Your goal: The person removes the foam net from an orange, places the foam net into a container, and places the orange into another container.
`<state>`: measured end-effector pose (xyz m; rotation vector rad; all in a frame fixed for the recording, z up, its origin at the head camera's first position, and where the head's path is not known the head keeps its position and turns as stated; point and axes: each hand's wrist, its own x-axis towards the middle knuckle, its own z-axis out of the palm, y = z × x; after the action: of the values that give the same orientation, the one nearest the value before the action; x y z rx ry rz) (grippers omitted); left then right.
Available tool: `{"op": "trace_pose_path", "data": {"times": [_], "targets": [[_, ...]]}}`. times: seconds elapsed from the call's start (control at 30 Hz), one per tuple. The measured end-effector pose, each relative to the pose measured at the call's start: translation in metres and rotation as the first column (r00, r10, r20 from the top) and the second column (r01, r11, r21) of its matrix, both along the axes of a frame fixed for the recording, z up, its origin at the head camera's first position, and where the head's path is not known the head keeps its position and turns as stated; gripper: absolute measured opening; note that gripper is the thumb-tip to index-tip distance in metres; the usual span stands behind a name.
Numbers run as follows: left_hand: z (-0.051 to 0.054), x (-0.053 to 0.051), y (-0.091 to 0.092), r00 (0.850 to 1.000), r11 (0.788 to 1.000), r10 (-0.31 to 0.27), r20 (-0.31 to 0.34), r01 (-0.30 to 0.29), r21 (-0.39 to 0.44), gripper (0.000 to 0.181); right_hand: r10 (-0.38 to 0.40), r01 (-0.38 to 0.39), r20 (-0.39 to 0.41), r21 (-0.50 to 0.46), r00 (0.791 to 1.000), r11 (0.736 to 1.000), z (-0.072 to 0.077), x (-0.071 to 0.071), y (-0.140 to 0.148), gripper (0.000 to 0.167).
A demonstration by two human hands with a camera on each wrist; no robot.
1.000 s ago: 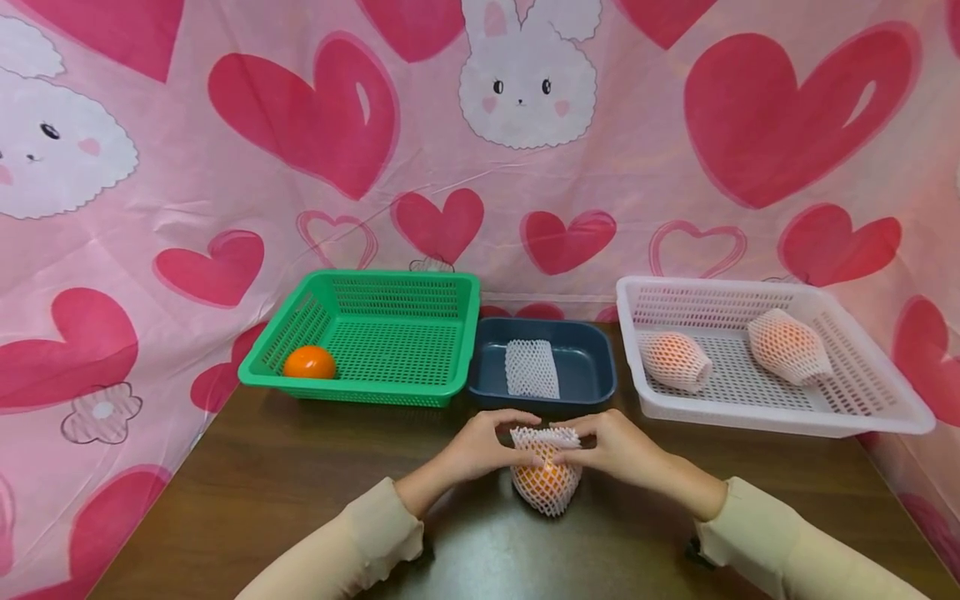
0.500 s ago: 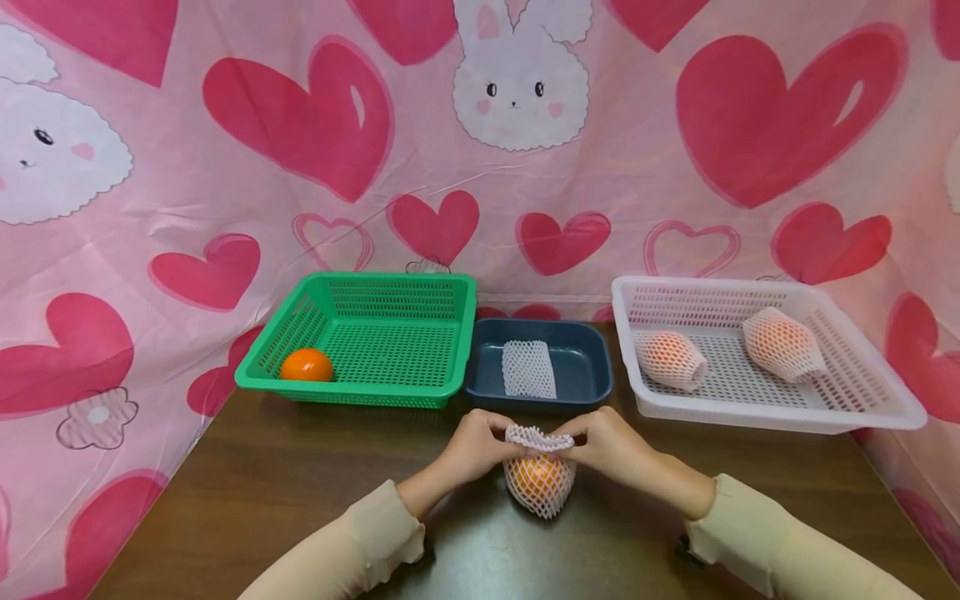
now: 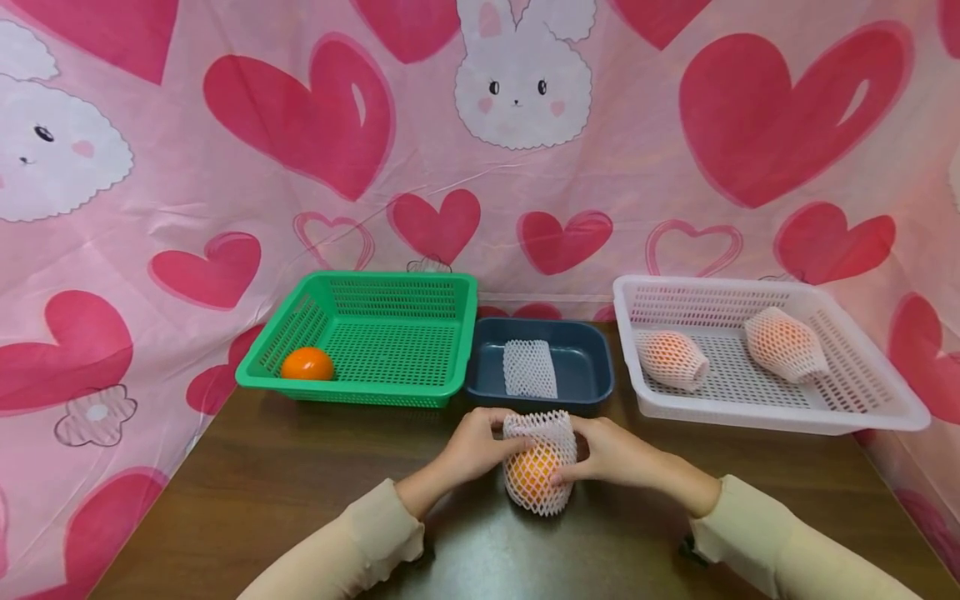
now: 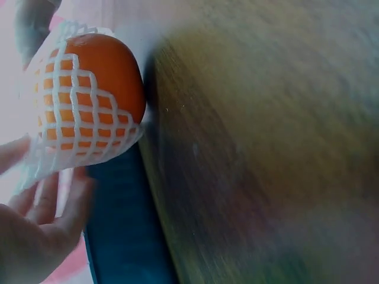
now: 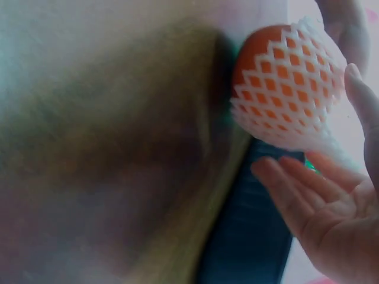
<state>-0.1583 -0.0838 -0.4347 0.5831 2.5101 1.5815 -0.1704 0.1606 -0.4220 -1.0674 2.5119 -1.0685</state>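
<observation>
In the head view, an orange [image 3: 534, 473] sits low inside a white foam net sleeve [image 3: 542, 427] on the table, between both hands. The left hand [image 3: 471, 447] holds the net's left side, thumb in front and fingers behind. On the other side, the right hand [image 3: 621, 454] holds the net, its thumb lower down against the covered fruit. Both wrist views show bare skin of the orange [image 4: 118, 74] at its lower end, where the net [image 5: 296, 89] does not reach. The fingers lie partly behind the net.
A green basket [image 3: 390, 389] with one bare orange [image 3: 307, 364] stands back left. Behind the hands, a dark blue tray [image 3: 588, 367] holds a flat foam net [image 3: 529, 369]. The white basket [image 3: 780, 415] at right contains two net-wrapped fruits [image 3: 784, 343].
The net's top, bunched between the hands half a second ago, now stands taller and straighter above the orange. The right thumb has moved down the front of the fruit.
</observation>
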Motion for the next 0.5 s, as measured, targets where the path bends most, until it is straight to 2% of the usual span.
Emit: {"op": "trace_pose_path", "data": {"times": [0.07,0.2,0.3,0.5], "targets": [[-0.0004,-0.0003,-0.0007,0.999,1.0,-0.024,0.045,0.025,-0.019,0.028,0.021,-0.021,0.039,-0.006,0.999,1.0,-0.0025,-0.0001,0.0013,0.052],[-0.0011,-0.0003,-0.0015,0.987,0.996,-0.064,0.148,0.072,-0.049,0.037,0.043,-0.041,0.075,-0.025,0.996,0.999,-0.0042,-0.0002,0.0009,0.039],[-0.0009,-0.0002,-0.0013,0.984,0.996,-0.067,0.166,0.075,-0.04,0.028,0.042,-0.04,0.069,-0.032,0.997,0.999,-0.0029,-0.0002,0.0002,0.029],[0.0007,0.0011,-0.0016,0.99,1.0,-0.012,0.14,0.011,0.012,0.018,0.041,-0.038,0.067,-0.046,0.997,0.998,-0.0004,-0.0012,-0.0028,0.022]]}}
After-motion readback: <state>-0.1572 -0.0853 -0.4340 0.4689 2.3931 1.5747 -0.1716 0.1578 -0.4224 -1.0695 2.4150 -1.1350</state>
